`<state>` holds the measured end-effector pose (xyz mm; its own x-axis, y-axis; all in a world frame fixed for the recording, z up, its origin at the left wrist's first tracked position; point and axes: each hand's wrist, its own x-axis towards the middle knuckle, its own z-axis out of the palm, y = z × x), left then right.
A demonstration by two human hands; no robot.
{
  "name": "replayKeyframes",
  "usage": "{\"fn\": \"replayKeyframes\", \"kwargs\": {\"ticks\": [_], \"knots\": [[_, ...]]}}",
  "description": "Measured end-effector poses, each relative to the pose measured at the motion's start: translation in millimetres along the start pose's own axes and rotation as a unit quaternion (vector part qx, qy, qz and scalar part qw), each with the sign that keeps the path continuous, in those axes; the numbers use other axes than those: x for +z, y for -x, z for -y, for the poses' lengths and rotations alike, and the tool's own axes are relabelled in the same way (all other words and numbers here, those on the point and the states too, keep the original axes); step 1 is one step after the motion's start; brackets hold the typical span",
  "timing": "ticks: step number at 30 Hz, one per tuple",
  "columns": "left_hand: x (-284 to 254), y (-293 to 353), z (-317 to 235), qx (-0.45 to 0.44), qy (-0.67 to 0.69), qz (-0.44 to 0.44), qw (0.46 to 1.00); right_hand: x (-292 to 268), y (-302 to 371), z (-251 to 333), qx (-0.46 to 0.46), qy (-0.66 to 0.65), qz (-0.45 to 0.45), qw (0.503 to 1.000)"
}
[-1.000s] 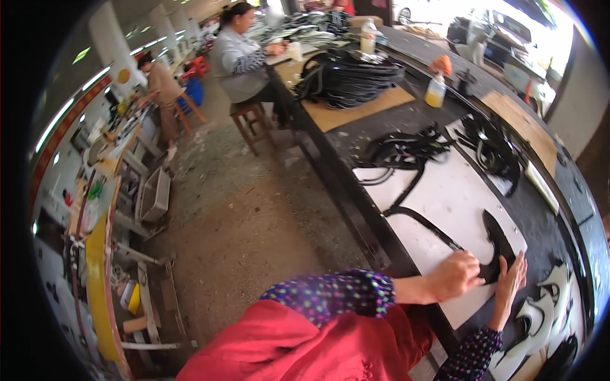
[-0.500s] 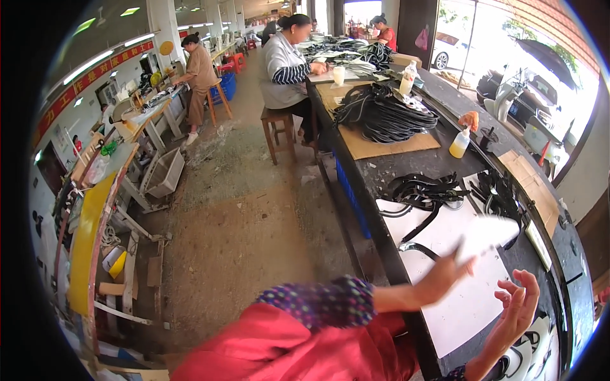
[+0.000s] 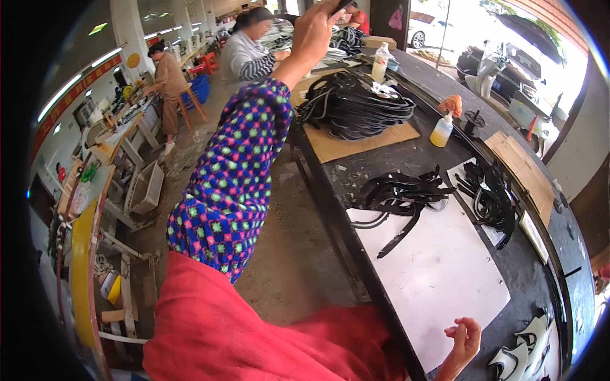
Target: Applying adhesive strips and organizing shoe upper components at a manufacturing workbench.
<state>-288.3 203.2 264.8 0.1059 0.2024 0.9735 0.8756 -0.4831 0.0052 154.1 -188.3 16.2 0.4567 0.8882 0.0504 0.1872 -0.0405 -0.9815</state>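
My left hand is raised high in a patterned sleeve, reaching to the top edge of the view. Its fingers are closed on a dark, narrow thing, mostly cut off by the edge, so its kind cannot be made out. Low over the near end of a white board, my right hand has loosely bent fingers, apart, with nothing seen in them. A bunch of black curved strips lies across the board's far end. White pieces with dark edges lie right of my right hand.
Beyond are a big bundle of black cords on cardboard, a bottle of yellow liquid and a whitish bottle. More black strips lie at right. A co-worker in grey sits at the table's far left side.
My left hand has swung from above the board up to the top of the view. The curved strip near the board's left edge is gone from there. My right hand has moved lower and left.
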Motion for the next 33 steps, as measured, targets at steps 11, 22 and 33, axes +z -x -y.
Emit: {"fn": "replayKeyframes", "kwargs": {"ticks": [11, 22, 33], "knots": [[186.6, 139.8, 77.9, -0.108, 0.103, 0.497, 0.855, -39.9, 3.8, -21.1, 0.059, 0.001, -0.072, 0.996], [161.9, 136.4, -98.1, 0.149, 0.070, 0.230, 0.959, -290.1, -6.2, -80.2, 0.096, 0.553, -0.252, 0.788], [-2.5, 342.4, -570.0, 0.105, 0.632, 0.491, 0.591, -387.8, -24.4, -180.5, -0.005, 0.595, -0.224, 0.772]]}}
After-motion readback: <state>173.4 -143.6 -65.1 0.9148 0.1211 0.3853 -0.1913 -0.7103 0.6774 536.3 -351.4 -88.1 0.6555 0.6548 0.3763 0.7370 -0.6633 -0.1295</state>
